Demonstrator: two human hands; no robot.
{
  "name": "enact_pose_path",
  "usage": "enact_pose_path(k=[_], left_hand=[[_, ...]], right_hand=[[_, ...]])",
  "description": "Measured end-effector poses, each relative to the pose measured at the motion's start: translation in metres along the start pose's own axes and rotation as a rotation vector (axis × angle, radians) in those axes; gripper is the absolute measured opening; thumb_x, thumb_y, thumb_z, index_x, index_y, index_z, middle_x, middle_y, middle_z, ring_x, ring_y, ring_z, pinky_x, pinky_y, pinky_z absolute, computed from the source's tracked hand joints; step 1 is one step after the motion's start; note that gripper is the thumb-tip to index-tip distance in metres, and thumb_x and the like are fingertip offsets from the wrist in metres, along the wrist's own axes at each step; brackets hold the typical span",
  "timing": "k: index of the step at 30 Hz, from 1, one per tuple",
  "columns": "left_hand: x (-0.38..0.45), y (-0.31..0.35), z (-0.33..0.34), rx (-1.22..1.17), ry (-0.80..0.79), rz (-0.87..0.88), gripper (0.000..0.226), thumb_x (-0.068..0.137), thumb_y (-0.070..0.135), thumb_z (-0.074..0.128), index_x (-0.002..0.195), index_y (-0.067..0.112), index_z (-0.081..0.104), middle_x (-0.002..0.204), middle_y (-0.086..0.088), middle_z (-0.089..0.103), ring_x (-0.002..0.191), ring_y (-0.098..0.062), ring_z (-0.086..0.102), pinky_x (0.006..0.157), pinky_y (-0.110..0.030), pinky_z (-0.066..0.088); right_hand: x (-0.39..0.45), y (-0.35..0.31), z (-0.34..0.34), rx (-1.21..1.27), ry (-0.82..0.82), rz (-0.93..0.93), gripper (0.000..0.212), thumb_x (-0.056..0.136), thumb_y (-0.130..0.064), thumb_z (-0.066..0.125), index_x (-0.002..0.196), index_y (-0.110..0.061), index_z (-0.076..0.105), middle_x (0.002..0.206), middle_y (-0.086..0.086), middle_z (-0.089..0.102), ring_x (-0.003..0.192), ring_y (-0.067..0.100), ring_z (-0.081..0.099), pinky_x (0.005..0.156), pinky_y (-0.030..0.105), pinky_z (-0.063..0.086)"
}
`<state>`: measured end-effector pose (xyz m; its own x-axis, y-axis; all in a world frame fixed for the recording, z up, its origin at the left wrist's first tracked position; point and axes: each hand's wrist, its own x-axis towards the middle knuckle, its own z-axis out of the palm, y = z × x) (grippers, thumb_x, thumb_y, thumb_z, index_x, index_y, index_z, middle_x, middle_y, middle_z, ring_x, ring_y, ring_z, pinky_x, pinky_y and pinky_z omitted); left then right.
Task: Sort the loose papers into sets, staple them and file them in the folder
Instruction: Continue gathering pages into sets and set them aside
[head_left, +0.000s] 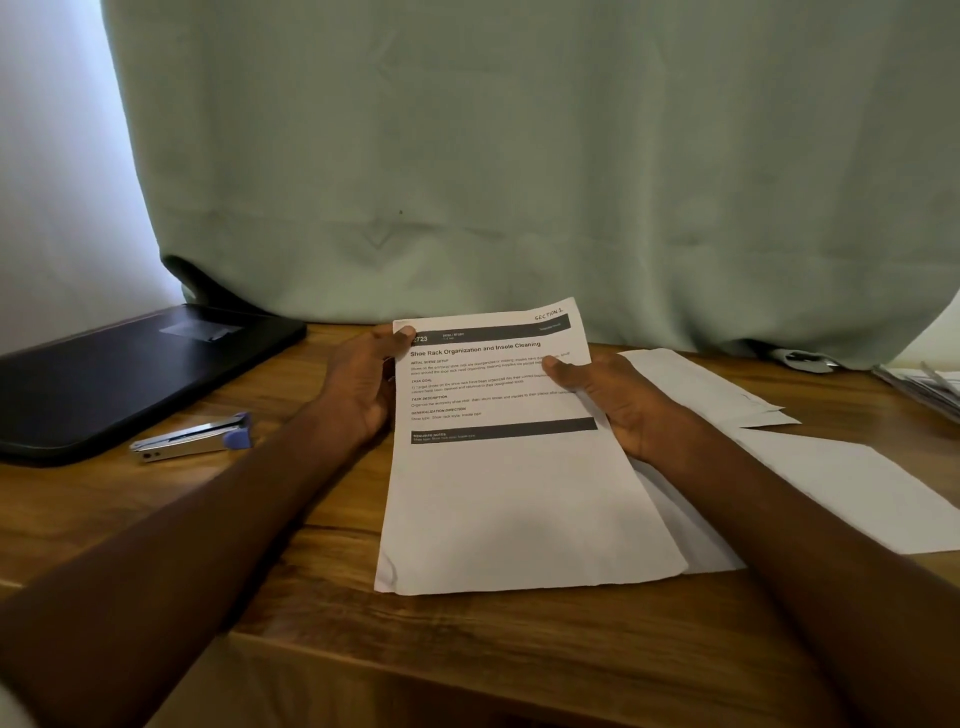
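Wooden desk (467, 639), near edge. Printed set (509, 467) headed "Section 1" stood on it, pinched at its upper edges by left hand (363, 384) and right hand (618, 400). Stapler (195, 439) and black folder (130, 374) lay untouched at left; loose sheets (841, 478) remained at right. Stapling and filing apparently outstanding.

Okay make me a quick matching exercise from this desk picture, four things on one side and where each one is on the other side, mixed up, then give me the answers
Things:
1. stapler
2. black folder
3. printed sheet
4. blank sheets

Places:
A. held in the left hand and right hand
B. lying on the wooden desk at the right
C. far left, against the green curtain
D. just in front of the folder, left of the left arm

Pairs: 1-D, 2-C, 3-A, 4-B
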<state>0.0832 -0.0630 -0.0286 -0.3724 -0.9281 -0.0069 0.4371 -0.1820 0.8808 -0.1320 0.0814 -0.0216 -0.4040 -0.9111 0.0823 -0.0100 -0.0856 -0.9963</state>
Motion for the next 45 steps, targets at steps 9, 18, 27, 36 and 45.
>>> enact_pose_path(k=[9, 18, 27, 36, 45], left_hand=[[-0.009, -0.002, 0.003, 0.035, -0.265, -0.197, 0.049, 0.093, 0.023, 0.073, 0.138, 0.008, 0.061, 0.128, -0.019, 0.071, 0.108, -0.037, 0.072, 0.080, -0.052, 0.063], [-0.004, -0.007, 0.002, 0.029, -0.151, -0.010, 0.045, 0.089, 0.007, 0.076, 0.132, 0.002, 0.064, 0.120, -0.023, 0.072, 0.113, -0.046, 0.068, 0.095, -0.067, 0.054], [-0.010, -0.002, -0.001, 0.087, -0.216, -0.131, 0.047, 0.091, 0.014, 0.075, 0.135, 0.005, 0.062, 0.125, -0.021, 0.071, 0.116, -0.042, 0.068, 0.100, -0.062, 0.053], [-0.028, 0.011, -0.051, 0.116, -0.275, -0.098, 0.047, 0.092, 0.018, 0.073, 0.137, 0.010, 0.061, 0.129, -0.019, 0.070, 0.117, -0.039, 0.069, 0.089, -0.054, 0.061], [-0.049, 0.013, -0.055, 0.174, -0.137, -0.006, 0.042, 0.094, 0.013, 0.071, 0.135, 0.008, 0.061, 0.122, -0.019, 0.073, 0.111, -0.042, 0.071, 0.099, -0.063, 0.053]], right_hand=[[-0.004, -0.003, 0.000, 0.040, -0.029, 0.000, 0.034, 0.098, -0.015, 0.066, 0.131, -0.008, 0.065, 0.122, 0.014, 0.073, 0.104, 0.032, 0.073, 0.078, 0.040, 0.064], [-0.001, 0.003, 0.003, 0.017, -0.031, -0.017, 0.032, 0.098, -0.015, 0.066, 0.130, -0.011, 0.065, 0.119, 0.010, 0.075, 0.101, 0.029, 0.075, 0.077, 0.038, 0.064], [-0.004, 0.003, 0.008, -0.024, 0.006, -0.027, 0.031, 0.099, -0.018, 0.064, 0.130, -0.013, 0.064, 0.122, 0.007, 0.072, 0.101, 0.027, 0.074, 0.078, 0.036, 0.063], [-0.013, 0.004, 0.037, -0.049, -0.044, -0.048, 0.034, 0.099, -0.026, 0.065, 0.132, -0.019, 0.063, 0.125, 0.005, 0.072, 0.103, 0.027, 0.073, 0.084, 0.041, 0.062], [-0.020, 0.011, 0.060, -0.011, -0.048, 0.046, 0.034, 0.100, -0.027, 0.064, 0.132, -0.016, 0.064, 0.123, 0.008, 0.073, 0.106, 0.032, 0.072, 0.096, 0.051, 0.058]])
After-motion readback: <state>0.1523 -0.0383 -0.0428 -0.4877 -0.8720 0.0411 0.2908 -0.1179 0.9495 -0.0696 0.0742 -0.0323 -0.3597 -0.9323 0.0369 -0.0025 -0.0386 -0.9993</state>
